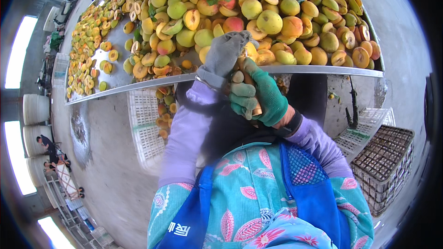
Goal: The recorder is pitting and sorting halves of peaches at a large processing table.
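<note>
My left hand [222,57], in a grey glove, is closed around a yellow peach [250,51] at the near edge of the heap. Much of that fruit is hidden by the fingers. My right hand [260,91], in a green glove with bare fingertips, grips a tool by its brown wooden handle [257,109]. Its working end meets the peach between the two hands, and the blade cannot be made out. Just beyond lie piled peaches [270,22], some whole and some halved, on a metal-edged table [184,77].
A white plastic crate [140,129] with fruit in it stands below the table at left. Stacked crates [383,157], one dark and dirty, are at right. Large white tubs [36,109] line the left wall. Other people [47,145] are farther off at left.
</note>
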Available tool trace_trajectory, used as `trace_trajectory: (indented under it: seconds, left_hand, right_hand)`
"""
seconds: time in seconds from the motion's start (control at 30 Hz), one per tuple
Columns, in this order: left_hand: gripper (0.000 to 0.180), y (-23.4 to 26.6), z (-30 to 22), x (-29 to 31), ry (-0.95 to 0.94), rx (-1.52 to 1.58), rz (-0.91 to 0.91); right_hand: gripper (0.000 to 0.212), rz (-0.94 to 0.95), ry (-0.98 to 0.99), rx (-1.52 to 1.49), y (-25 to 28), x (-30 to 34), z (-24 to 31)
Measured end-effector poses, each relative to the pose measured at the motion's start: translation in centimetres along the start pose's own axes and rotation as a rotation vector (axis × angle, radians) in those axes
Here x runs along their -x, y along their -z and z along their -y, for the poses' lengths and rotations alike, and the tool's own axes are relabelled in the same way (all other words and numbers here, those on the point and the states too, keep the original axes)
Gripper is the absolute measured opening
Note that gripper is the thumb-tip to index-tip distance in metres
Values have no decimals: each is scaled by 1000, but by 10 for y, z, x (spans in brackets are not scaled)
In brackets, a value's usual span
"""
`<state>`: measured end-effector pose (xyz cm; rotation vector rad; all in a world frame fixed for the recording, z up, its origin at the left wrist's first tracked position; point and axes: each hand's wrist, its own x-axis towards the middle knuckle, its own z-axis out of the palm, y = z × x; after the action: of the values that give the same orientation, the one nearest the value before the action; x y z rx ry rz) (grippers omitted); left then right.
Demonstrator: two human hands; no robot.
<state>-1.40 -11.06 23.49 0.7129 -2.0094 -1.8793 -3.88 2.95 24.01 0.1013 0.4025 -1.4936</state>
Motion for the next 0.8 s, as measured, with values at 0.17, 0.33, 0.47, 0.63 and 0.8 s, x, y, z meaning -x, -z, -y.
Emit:
trace_trajectory:
  seconds: [0.17,0.33,0.47,0.63,0.8]
  left_hand:
    - [25,1,-14,-2,-53,-207,143]
    - [24,11,7,-6,-51,-66,57]
    - [25,32,1,-14,-517,-711,420]
    - [25,16,33,-1,-758,-303,-101]
    - [29,18,14,11,-159,271,58]
  right_hand:
    - [42,-144,80,98,-1,-6,-6]
    - [40,-231,132,368,13,-15,-7]
    - [40,-31,-19,197,17,-14,-13]
    - [41,-89,-14,93,-8,-13,-10]
    - [47,-116,-130,224,-5,-20,2]
